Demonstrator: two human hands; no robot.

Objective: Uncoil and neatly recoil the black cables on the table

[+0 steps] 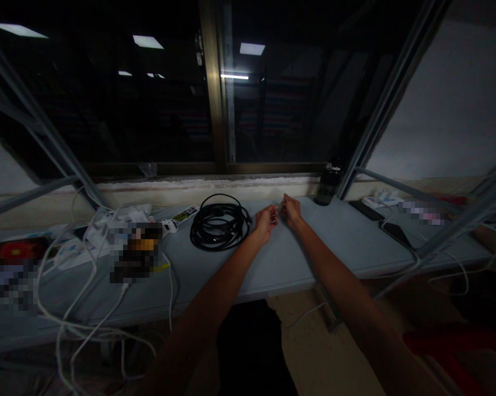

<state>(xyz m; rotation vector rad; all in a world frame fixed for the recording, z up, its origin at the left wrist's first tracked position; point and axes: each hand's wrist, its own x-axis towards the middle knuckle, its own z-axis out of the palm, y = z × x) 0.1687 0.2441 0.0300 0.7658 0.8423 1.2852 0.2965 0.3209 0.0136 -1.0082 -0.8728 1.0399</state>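
Note:
My left hand [266,222] is over the grey-blue tabletop [252,275], its fingers curled inward. Close by on the right, my right hand [291,211] has its fingers folded in a similar way, with a small gap between the two hands. Whatever the fingers hold, if anything, is too small and dark to make out. A coil of black cable [219,225] lies on the tabletop just left of my left hand, apart from it. Beyond my right hand, near the wall, stands a dark bottle [329,183].
Left of the coil lie a small labelled packet [185,213], white power strips and tangled white cables [69,324]. Phones [365,210] and a white adapter [382,197] are at the right. Metal frame posts [390,104] rise on both sides. Another person's arm [493,239] shows at far right.

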